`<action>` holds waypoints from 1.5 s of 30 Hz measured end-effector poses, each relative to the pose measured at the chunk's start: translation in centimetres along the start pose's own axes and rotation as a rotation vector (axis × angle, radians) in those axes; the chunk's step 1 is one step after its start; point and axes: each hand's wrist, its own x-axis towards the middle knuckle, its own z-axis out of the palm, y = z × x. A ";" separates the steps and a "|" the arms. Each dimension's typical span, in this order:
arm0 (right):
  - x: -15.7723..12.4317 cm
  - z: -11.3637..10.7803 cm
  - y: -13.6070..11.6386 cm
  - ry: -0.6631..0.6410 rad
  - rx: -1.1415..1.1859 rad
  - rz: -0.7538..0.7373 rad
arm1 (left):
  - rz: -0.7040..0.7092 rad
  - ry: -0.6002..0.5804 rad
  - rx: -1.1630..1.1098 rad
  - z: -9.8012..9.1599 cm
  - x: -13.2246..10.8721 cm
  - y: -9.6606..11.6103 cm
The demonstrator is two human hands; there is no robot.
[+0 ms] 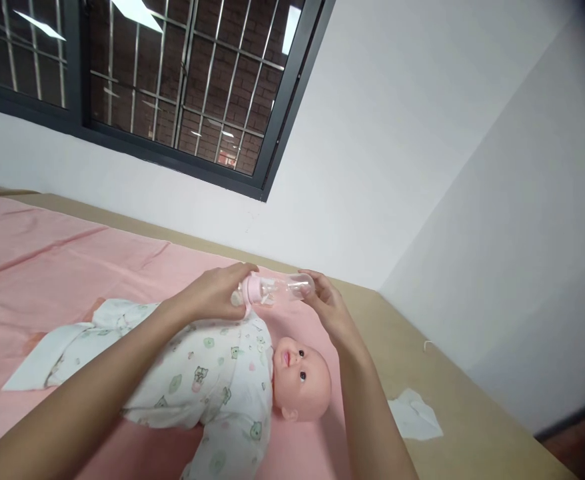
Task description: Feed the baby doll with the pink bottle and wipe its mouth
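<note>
Over the doll's chest, a clear baby bottle with a pink collar lies sideways between my two hands. My left hand is closed around its left end by the collar. At the right end, my right hand pinches the rounded clear end; whether that part is joined to the bottle I cannot tell. Below them a baby doll lies on its back, head to the right, in a white outfit printed with green bears. My left forearm hides part of its body.
A pink sheet lies under the doll on a wooden surface. A crumpled white tissue is to the right of my right forearm. Behind are a white wall and a dark-framed window with metal bars.
</note>
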 end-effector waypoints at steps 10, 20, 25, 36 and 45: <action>-1.7 3.0 -1.6 -0.048 -0.014 -0.055 | 0.038 -0.016 0.022 -0.8 -0.6 2.4; -1.8 4.2 -1.4 -0.092 0.061 -0.063 | 0.133 -0.035 0.092 -1.2 -0.7 2.0; -2.0 4.6 -1.4 -0.090 0.068 -0.077 | 0.137 -0.049 0.081 -1.4 -0.7 1.6; -2.7 6.2 -1.3 -0.069 0.025 -0.064 | 0.133 -0.137 0.194 -2.8 -0.9 1.4; -2.8 6.5 -1.6 -0.056 0.049 -0.006 | 0.136 -0.143 0.204 -2.8 -1.0 1.5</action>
